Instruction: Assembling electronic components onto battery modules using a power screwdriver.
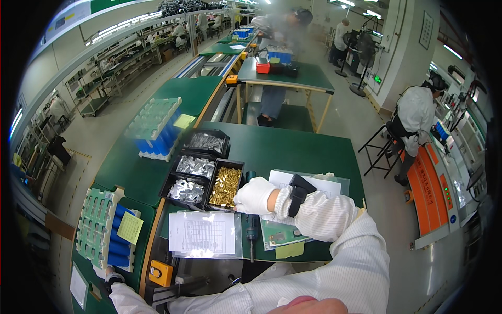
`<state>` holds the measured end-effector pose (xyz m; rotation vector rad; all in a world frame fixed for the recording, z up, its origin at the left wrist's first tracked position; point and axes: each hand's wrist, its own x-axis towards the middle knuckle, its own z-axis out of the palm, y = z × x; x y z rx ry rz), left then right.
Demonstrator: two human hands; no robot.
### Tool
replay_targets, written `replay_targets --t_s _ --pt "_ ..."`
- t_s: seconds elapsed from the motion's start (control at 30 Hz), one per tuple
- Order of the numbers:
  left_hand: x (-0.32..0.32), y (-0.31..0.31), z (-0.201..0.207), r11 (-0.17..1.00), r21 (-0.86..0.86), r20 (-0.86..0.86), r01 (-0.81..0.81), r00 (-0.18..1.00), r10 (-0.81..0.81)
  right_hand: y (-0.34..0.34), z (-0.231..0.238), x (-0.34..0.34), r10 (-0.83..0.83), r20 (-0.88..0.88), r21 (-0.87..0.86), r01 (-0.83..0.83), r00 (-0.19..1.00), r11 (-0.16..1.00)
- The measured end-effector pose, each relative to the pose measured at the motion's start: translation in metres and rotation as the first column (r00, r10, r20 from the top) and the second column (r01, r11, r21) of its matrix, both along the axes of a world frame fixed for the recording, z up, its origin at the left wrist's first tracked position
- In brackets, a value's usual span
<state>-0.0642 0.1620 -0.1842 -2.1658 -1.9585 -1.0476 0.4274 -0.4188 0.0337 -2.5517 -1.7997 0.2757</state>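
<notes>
My right hand (254, 197), in a white glove, is at the right edge of a black bin of brass fasteners (226, 187). Its fingers are curled together, and whatever they may hold is hidden. An electric screwdriver (251, 235) lies partly under that hand, tip toward me. My left hand (101, 272), also gloved, is at the near lower end of a battery pack (99, 230) with blue cells between pale green plastic end frames. The pack hides its fingers. A yellow note (129, 228) is stuck to the pack.
Black bins of silvery metal pieces (195, 166) adjoin the brass bin. A second battery pack (157, 125) stands farther off. Sleeved paper sheets (204, 233), a green board (282, 235) and an orange button box (160, 273) are close by. Other people work beyond.
</notes>
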Motion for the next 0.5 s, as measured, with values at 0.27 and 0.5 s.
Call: replay_targets --t_s 0.27,0.5 --pt "-0.008 -0.014 0.008 0.998 0.07 -0.039 -0.004 0.999 0.006 0.001 0.0 -0.001 0.016 -0.011 0.025 -0.015 1.0 1.0" --pt "-0.036 -0.002 0.013 0.983 0.014 0.062 0.183 0.981 -0.183 0.006 -0.001 -0.001 0.032 -0.009 0.015 -0.032 0.999 0.999"
